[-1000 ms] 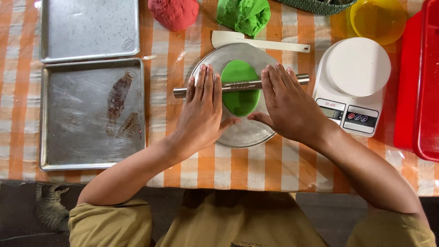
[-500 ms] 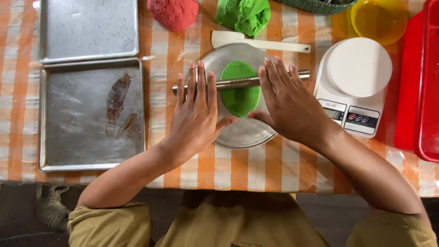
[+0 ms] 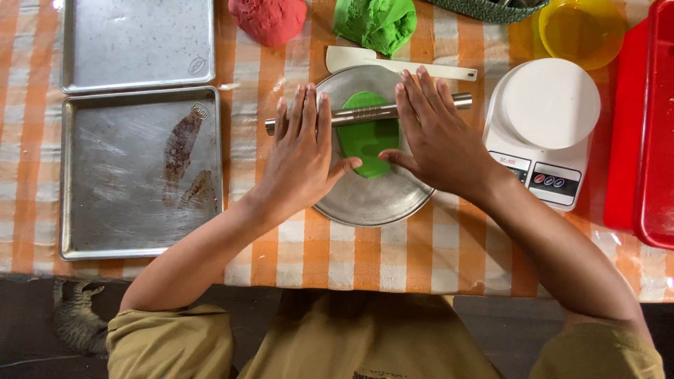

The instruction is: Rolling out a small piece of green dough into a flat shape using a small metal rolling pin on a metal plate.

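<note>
Both hands are flat on a metal rolling pin (image 3: 365,112) that lies across a round metal plate (image 3: 372,200). The left hand (image 3: 302,151) presses on the pin's left part with fingers straight and close together, not curled around it. The right hand (image 3: 435,137) does the same on the right part, fingers slightly spread. Under the pin, between the two thumbs, is a flattened green dough piece (image 3: 368,140), sitting on the far half of the plate.

Just beyond the plate lies a white spatula (image 3: 400,64), with a green dough lump (image 3: 375,22) and a red dough lump (image 3: 268,19) further out. A white kitchen scale (image 3: 544,126) stands to the right; its display is too small to tell if it's on. Two metal baking trays (image 3: 137,172) lie to the left on the orange checked tablecloth (image 3: 365,256).
</note>
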